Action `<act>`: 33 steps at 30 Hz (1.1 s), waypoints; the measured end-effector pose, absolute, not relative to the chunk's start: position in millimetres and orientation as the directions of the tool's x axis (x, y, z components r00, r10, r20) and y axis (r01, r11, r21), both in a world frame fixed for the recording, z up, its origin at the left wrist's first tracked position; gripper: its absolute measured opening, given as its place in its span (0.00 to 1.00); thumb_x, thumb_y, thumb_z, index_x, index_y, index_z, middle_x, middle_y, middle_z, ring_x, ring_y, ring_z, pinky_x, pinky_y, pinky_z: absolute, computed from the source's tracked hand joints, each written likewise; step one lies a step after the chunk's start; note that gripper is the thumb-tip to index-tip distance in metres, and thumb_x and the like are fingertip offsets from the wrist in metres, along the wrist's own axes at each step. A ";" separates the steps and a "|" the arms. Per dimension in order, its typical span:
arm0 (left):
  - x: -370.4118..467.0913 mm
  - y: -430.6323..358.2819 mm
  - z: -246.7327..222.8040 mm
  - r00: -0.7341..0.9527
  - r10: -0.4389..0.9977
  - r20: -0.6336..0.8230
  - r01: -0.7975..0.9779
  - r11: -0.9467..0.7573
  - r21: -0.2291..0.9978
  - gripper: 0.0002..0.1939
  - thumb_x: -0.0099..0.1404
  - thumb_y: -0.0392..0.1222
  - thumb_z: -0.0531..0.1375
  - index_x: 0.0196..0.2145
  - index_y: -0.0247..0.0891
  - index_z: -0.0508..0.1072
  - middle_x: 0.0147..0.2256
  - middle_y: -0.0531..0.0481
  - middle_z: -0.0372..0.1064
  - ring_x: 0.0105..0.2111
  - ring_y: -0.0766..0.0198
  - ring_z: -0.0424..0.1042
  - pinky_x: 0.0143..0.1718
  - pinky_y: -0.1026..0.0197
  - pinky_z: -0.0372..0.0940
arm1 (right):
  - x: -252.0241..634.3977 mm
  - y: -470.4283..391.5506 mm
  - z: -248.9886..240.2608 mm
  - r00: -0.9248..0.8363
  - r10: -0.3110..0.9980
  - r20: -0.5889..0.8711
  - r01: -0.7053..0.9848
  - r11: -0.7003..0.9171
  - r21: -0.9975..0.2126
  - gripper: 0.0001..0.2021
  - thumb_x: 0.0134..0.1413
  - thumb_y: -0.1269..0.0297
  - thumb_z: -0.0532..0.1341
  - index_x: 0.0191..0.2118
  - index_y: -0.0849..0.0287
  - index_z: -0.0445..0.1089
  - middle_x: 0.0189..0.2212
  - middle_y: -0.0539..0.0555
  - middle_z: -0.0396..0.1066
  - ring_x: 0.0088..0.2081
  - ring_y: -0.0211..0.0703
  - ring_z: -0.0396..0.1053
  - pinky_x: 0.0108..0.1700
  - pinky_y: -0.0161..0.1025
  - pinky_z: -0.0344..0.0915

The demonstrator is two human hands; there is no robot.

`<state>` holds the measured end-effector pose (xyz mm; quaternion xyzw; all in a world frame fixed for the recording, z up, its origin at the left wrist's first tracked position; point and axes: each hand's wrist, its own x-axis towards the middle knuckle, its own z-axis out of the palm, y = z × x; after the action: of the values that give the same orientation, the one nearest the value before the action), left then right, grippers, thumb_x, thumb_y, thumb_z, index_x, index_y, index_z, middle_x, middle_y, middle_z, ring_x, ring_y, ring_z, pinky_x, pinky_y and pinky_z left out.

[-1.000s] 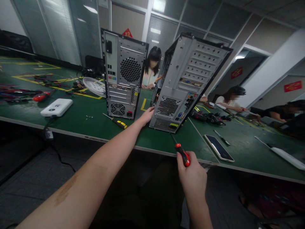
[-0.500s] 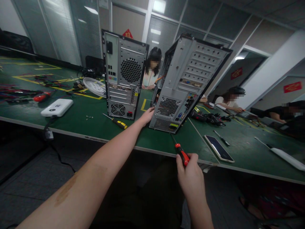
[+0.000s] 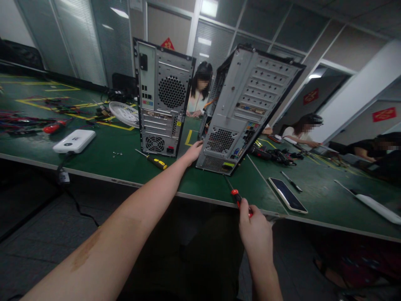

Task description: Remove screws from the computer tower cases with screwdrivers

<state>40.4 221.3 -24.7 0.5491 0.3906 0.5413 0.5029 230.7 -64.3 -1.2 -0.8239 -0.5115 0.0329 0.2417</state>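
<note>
A grey computer case (image 3: 232, 108) stands with its rear panel facing me, its left side open with parts and cables inside. My left hand (image 3: 194, 153) grips the lower left edge of this case; its fingertips are hidden behind the edge. In my right hand (image 3: 256, 225), closed around the handle, is a red and black screwdriver (image 3: 235, 195). The tip of its shaft is at the bottom rear edge of the case; I cannot tell whether it sits in a screw. Left of my forearm lies a yellow and black screwdriver (image 3: 156, 161).
A second computer case (image 3: 166, 100) stands to the left. Small screws (image 3: 117, 154), a white power bank (image 3: 75, 141) and a white basket (image 3: 123, 113) lie beyond it. A phone (image 3: 287, 195) and a pen-like tool (image 3: 291, 181) are on the right. People sit across the table.
My right hand has shifted slightly right and changed its grip, so it covers more of the screwdriver handle. The handle's front end moved slightly right. My left hand and the case stay put.
</note>
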 end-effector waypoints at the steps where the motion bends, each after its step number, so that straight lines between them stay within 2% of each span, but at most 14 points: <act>1: 40.3 221.0 -24.7 0.106 0.974 0.201 -0.115 -0.189 0.975 0.28 0.68 0.54 0.61 0.61 0.39 0.75 0.63 0.42 0.74 0.63 0.48 0.73 0.63 0.51 0.65 | 231.0 -65.1 -2.5 0.472 0.853 0.221 0.834 -0.350 -0.427 0.23 0.69 0.42 0.48 0.36 0.54 0.69 0.29 0.61 0.76 0.32 0.56 0.74 0.35 0.42 0.57; 4: 39.5 220.4 -24.9 0.101 0.972 0.210 -0.116 -0.198 0.973 0.27 0.68 0.54 0.61 0.60 0.40 0.75 0.63 0.42 0.74 0.62 0.48 0.73 0.63 0.50 0.65 | 233.3 -67.4 -7.6 0.416 0.839 0.352 0.871 -0.255 -0.420 0.19 0.66 0.42 0.53 0.39 0.53 0.68 0.29 0.57 0.74 0.31 0.54 0.72 0.35 0.42 0.56; 8: 38.8 220.8 -25.0 0.105 0.974 0.200 -0.118 -0.188 0.975 0.28 0.67 0.55 0.62 0.60 0.41 0.76 0.63 0.42 0.74 0.62 0.48 0.73 0.64 0.51 0.65 | 237.1 -68.6 -14.0 0.260 0.806 0.532 0.932 -0.064 -0.358 0.17 0.65 0.48 0.55 0.47 0.54 0.71 0.38 0.58 0.73 0.36 0.53 0.72 0.38 0.42 0.61; 12: 38.6 219.7 -23.4 0.110 0.973 0.201 -0.116 -0.188 0.975 0.28 0.67 0.55 0.62 0.61 0.41 0.75 0.64 0.42 0.74 0.63 0.48 0.72 0.64 0.51 0.64 | 237.1 -68.8 -16.4 0.196 0.786 0.587 0.965 -0.048 -0.258 0.18 0.67 0.52 0.53 0.50 0.56 0.73 0.40 0.59 0.71 0.37 0.52 0.71 0.38 0.43 0.62; 15: 38.2 218.1 -22.0 0.109 0.975 0.195 -0.109 -0.183 0.977 0.29 0.68 0.56 0.62 0.62 0.40 0.74 0.65 0.41 0.72 0.63 0.47 0.72 0.64 0.50 0.64 | 232.9 -69.2 -14.5 0.212 0.815 0.539 0.958 -0.064 -0.280 0.19 0.68 0.48 0.54 0.48 0.57 0.72 0.38 0.59 0.74 0.36 0.53 0.73 0.38 0.43 0.62; 20: 38.1 218.0 -21.5 0.113 0.977 0.181 -0.119 -0.167 0.979 0.29 0.68 0.56 0.62 0.62 0.41 0.74 0.65 0.42 0.72 0.64 0.49 0.72 0.64 0.51 0.65 | 225.4 -66.9 -10.3 0.358 0.859 0.366 0.914 -0.242 -0.325 0.26 0.69 0.39 0.49 0.41 0.57 0.72 0.26 0.58 0.74 0.27 0.53 0.72 0.32 0.42 0.56; 26: 39.4 218.9 -21.0 0.100 0.977 0.190 -0.115 -0.178 0.977 0.29 0.68 0.54 0.62 0.62 0.40 0.74 0.64 0.41 0.73 0.63 0.48 0.72 0.64 0.51 0.65 | 232.1 -60.2 -6.0 0.442 0.882 0.166 0.829 -0.331 -0.450 0.30 0.72 0.44 0.41 0.33 0.55 0.72 0.31 0.65 0.78 0.33 0.57 0.75 0.36 0.44 0.59; 29: 39.9 218.0 -20.4 0.103 0.974 0.202 -0.113 -0.190 0.975 0.28 0.69 0.52 0.61 0.62 0.38 0.74 0.64 0.41 0.73 0.63 0.48 0.72 0.64 0.51 0.65 | 234.1 -59.7 -4.3 0.466 0.869 0.164 0.809 -0.343 -0.477 0.29 0.71 0.44 0.42 0.33 0.55 0.72 0.31 0.65 0.78 0.34 0.57 0.75 0.36 0.44 0.59; 33: 39.5 217.4 -20.8 0.105 0.975 0.196 -0.092 -0.187 0.978 0.28 0.69 0.53 0.61 0.62 0.38 0.74 0.64 0.41 0.73 0.63 0.48 0.72 0.63 0.51 0.65 | 231.9 -62.7 -4.8 0.443 0.846 0.297 0.835 -0.269 -0.479 0.25 0.68 0.40 0.49 0.36 0.54 0.72 0.29 0.59 0.77 0.32 0.55 0.74 0.35 0.42 0.57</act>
<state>39.5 217.4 -20.8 0.5527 0.3991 0.5366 0.4972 231.9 -62.7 -4.8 -0.7965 -0.5279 0.0091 0.2947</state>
